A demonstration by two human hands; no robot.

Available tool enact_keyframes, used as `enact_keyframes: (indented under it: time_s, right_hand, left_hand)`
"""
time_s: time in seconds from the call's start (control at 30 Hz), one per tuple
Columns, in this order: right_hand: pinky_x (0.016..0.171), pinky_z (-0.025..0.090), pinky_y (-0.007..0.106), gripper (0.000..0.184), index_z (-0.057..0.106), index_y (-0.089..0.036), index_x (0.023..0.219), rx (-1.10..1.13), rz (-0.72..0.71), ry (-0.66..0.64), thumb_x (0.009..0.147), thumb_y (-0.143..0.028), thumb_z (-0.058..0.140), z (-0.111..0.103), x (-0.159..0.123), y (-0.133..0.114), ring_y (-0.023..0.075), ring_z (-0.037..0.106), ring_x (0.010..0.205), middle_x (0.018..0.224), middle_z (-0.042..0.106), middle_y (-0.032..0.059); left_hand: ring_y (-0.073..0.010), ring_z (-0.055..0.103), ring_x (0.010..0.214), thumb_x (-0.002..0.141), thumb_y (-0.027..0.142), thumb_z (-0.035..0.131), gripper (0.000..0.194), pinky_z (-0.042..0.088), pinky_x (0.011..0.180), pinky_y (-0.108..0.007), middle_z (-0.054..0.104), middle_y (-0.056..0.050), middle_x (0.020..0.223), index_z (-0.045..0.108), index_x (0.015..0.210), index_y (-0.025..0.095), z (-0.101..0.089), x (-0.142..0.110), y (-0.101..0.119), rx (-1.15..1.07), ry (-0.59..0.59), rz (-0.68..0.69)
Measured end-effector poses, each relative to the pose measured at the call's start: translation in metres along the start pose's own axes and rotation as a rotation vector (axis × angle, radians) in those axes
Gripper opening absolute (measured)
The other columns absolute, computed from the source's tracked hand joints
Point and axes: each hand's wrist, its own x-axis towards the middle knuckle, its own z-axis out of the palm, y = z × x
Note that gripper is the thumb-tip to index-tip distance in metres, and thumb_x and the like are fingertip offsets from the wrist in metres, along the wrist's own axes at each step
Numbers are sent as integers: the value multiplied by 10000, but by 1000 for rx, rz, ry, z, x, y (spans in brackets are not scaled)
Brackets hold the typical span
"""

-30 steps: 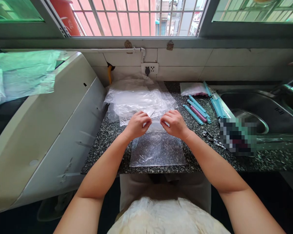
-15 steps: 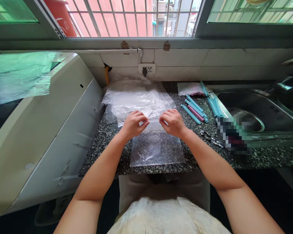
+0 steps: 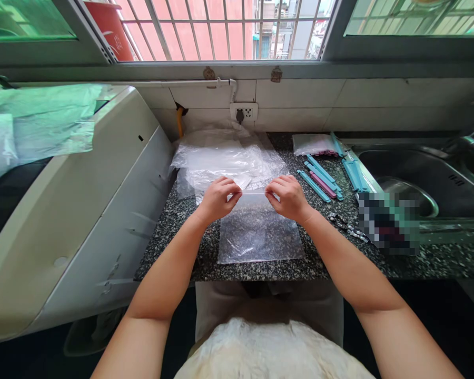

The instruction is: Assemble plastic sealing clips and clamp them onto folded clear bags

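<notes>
A clear plastic bag [image 3: 260, 234] lies flat on the speckled counter near its front edge. My left hand [image 3: 220, 197] pinches the bag's far edge between thumb and fingers. At the same edge, a short gap to the right, my right hand [image 3: 287, 198] pinches it too. Just beyond my hands spreads a loose pile of clear plastic bags [image 3: 221, 152]. Several blue sealing strips [image 3: 314, 185] and a pink strip [image 3: 323, 185] lie to the right of my right hand.
The speckled counter [image 3: 174, 237] meets a beige, boxy appliance [image 3: 114, 158] on the left. A steel sink [image 3: 411, 163] is at the right, with a blurred-out packet [image 3: 389, 223] before it. A filled clear packet [image 3: 314, 144] and a wall socket [image 3: 244, 111] are at the back.
Both hands keep their pinch on the bag's edge, and the gap between them has widened. The bag's near edge has shifted slightly away from the counter's front. The camera view has swayed sideways.
</notes>
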Motion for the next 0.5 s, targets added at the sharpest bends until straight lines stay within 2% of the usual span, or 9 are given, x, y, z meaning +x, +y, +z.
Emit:
enact_keyframes:
  time_s: [0.17, 0.37, 0.5]
  right_hand:
    - [718, 321, 326, 130, 577, -194, 718, 27, 9, -5, 821, -203, 500, -1, -1, 1, 191, 494, 732, 717, 629, 40]
    - [741, 323, 330, 100, 597, -197, 792, 41, 8, -18, 799, -294, 575, 1, -2, -1, 203, 517, 786, 795, 654, 42]
    - [744, 323, 324, 100, 599, -198, 751, 30, -21, -37, 822, -231, 537, 3, -1, -4, 194, 513, 776, 776, 660, 38]
  left_hand:
    - [-176, 519, 728, 828, 203, 511, 161, 453, 700, -323, 615, -41, 690, 600, 697, 176, 0, 0, 1, 3, -4, 0]
    - [-175, 515, 728, 835, 204, 503, 162, 453, 699, -317, 621, -48, 708, 602, 711, 171, 4, 0, 6, 1, -8, 39]
    - [-170, 512, 718, 844, 204, 497, 167, 451, 706, -314, 618, -45, 706, 595, 713, 168, 7, -1, 8, -3, -7, 72]
